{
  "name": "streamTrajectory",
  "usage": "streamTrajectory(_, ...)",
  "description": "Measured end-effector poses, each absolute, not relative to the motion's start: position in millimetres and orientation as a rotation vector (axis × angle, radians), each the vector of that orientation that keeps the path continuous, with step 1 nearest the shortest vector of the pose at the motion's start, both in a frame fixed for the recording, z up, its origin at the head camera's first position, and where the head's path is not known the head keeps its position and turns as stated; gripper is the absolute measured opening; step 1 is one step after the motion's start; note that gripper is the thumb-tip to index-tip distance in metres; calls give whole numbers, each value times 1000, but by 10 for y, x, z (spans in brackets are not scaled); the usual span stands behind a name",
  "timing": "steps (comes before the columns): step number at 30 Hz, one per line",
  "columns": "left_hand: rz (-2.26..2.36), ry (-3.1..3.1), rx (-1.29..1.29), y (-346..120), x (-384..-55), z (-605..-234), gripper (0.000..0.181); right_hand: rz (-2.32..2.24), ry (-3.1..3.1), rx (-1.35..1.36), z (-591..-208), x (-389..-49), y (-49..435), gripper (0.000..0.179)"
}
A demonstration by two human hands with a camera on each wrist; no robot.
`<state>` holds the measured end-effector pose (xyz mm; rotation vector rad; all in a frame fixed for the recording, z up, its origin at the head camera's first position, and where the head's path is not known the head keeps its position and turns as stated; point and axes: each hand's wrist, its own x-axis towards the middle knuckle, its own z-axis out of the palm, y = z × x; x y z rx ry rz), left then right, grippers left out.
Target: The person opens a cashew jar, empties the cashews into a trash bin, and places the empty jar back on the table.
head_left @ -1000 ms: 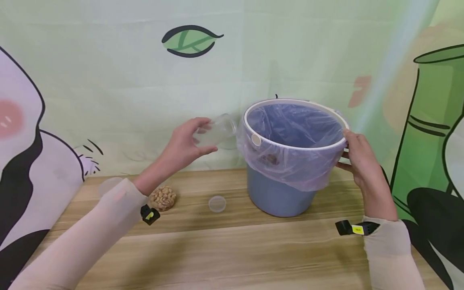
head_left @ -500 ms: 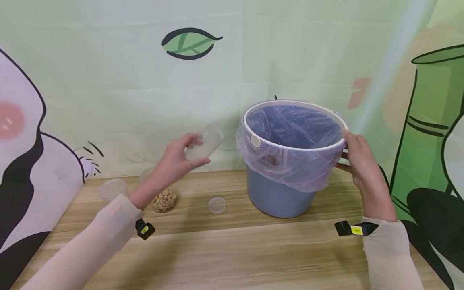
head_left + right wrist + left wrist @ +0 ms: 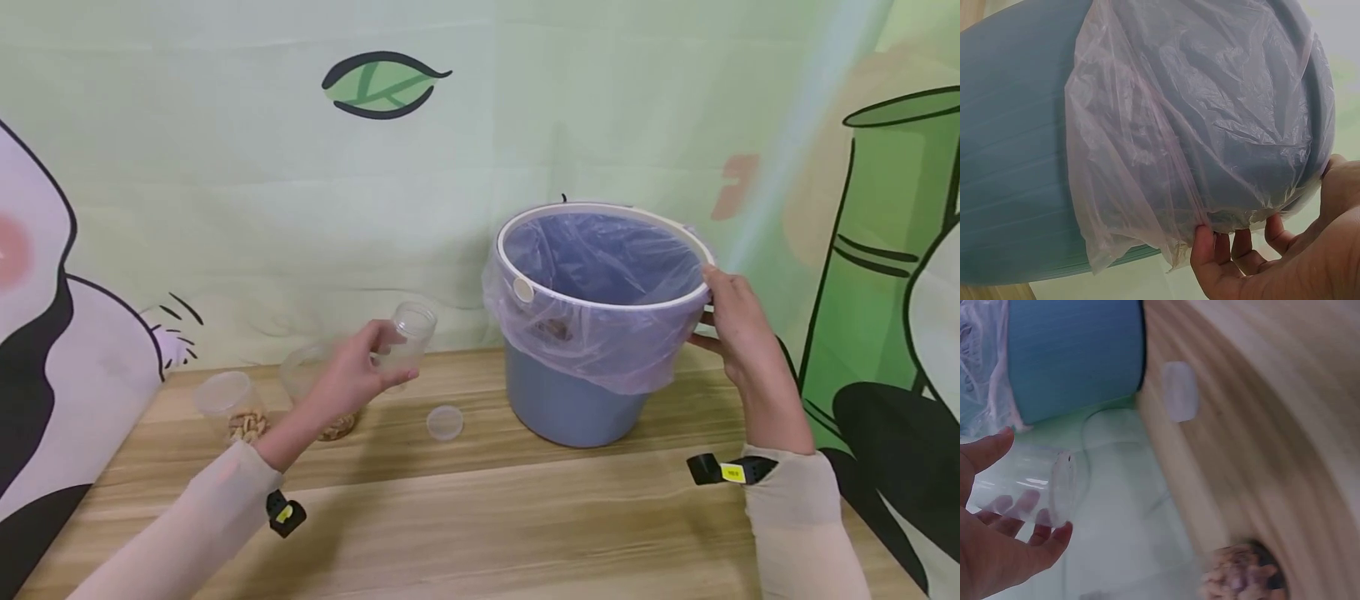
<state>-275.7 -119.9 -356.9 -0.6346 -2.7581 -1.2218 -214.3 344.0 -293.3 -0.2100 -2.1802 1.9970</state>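
My left hand grips a clear plastic jar left of the bin, its open mouth tilted up to the right. In the left wrist view, fingers and thumb wrap the see-through jar, and no contents show in it. My right hand holds the right side of the white rim of a blue trash bin. A thin translucent bin liner is folded over that rim. In the right wrist view, the fingertips press the liner against the bin's side.
A small round clear lid lies on the wooden table between jar and bin. At the left, one clear jar holds brownish pieces; another jar of nuts is partly behind my left forearm. A printed cloth hangs behind.
My left hand has moved left and down, away from the bin, with the jar turning from nearly level to more upright. My right hand stays on the rim.
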Motion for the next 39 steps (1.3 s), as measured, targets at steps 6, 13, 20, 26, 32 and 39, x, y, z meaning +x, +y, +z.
streamTrajectory(6, -1336, -2849, -603, -1274, -2685, -3835, 57, 2009, -2193, -175, -2947, -2164, 3434, 41)
streamTrajectory(13, -1425, -2859, -608, -1296, -2643, -4179, 55, 2022, -2174, -180, -2927, -2158, 3452, 40)
streamTrajectory(20, -1455, -2840, -597, -1270, -2596, -4378, 54, 2018, -2173, -190, -2940, -2163, 3452, 40)
streamTrajectory(26, -1523, -2793, -621, -1214, -2599, -4472, 56, 2008, -2183, -177, -2940, -2157, 3444, 41)
streamTrajectory(32, -1517, -2752, -692, -1156, -2710, -4526, 55, 2015, -2171, -198, -2908, -2165, 3437, 40)
streamTrajectory(39, -1476, -2752, -671, -1064, -2857, -4568, 57, 1993, -2198, -225, -2904, -2162, 3430, 39)
